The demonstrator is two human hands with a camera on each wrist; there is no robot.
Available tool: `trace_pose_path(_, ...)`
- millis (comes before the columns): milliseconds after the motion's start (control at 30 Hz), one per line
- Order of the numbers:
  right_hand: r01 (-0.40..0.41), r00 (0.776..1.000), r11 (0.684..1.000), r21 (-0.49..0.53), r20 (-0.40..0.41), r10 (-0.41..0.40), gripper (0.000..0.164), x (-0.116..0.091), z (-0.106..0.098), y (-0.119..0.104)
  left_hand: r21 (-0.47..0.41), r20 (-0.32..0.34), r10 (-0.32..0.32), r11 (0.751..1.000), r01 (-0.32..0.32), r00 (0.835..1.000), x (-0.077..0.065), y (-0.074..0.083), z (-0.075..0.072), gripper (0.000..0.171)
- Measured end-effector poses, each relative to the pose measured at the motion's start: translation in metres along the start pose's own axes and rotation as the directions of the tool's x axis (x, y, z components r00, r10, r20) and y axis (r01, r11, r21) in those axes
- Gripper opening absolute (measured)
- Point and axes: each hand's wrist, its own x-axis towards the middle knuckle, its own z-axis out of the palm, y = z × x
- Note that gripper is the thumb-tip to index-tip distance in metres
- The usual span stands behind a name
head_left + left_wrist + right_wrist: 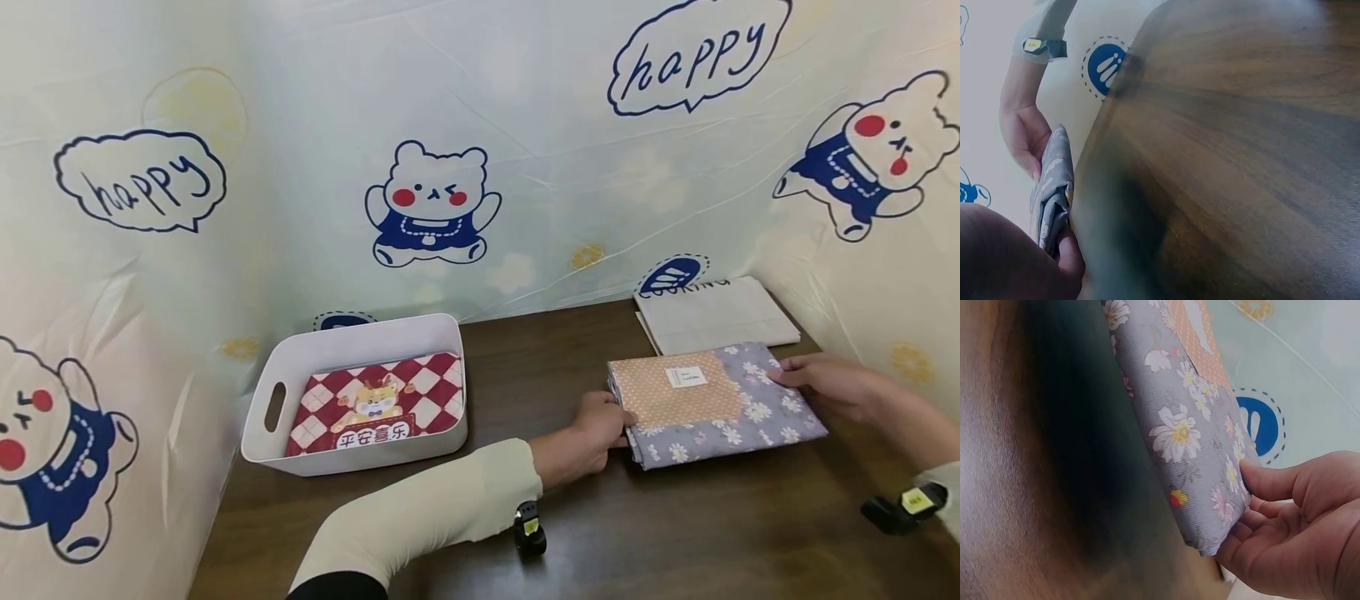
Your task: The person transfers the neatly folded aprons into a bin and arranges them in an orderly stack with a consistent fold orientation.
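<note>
A folded floral cloth (757, 408), grey-purple with white daisies, has an orange dotted section and a small white label (686, 377). My left hand (600, 432) pinches its left edge; in the left wrist view, layered folds show beside the thumb. At the opposite side, my right hand (840, 383) grips the cloth's edge, thumb on top and fingers underneath, as the right wrist view (1310, 531) confirms for the hand. Between both hands the bundle looks raised slightly off the table, with a dark shadow below it.
A white bin (352, 463) with a handle hole stands at left, holding a red-and-cream checked cloth (435, 392) with a cartoon animal. Behind the floral cloth lies a folded white cloth (720, 321) with dark lettering. A printed curtain (540, 183) surrounds the brown table (517, 367).
</note>
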Motion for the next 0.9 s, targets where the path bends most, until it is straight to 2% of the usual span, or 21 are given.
trace_pose_path(300,0.044,0.999,0.998,0.041,-0.011,-0.044,0.019,-0.005,0.012,-0.013,0.026,0.001,-0.009,1.0,0.009,1.0,-0.004,0.005,-0.015,0.019)
trace_pose_path(433,0.017,0.999,0.999,0.042,-0.045,-0.015,0.016,-0.008,0.019,-0.02,0.044,0.016,-0.003,0.999,0.002,1.0,-0.005,0.009,-0.022,0.021)
trace_pose_path(733,0.002,0.999,0.997,0.071,-0.048,0.001,0.014,-0.01,0.029,-0.035,0.05,0.067,0.017,0.999,-0.02,0.998,-0.01,0.023,-0.041,0.031)
trace_pose_path(900,0.017,0.999,0.999,0.048,-0.048,-0.015,0.024,-0.008,0.031,-0.041,0.077,0.069,0.022,0.997,-0.027,0.997,-0.011,0.03,-0.053,0.034)
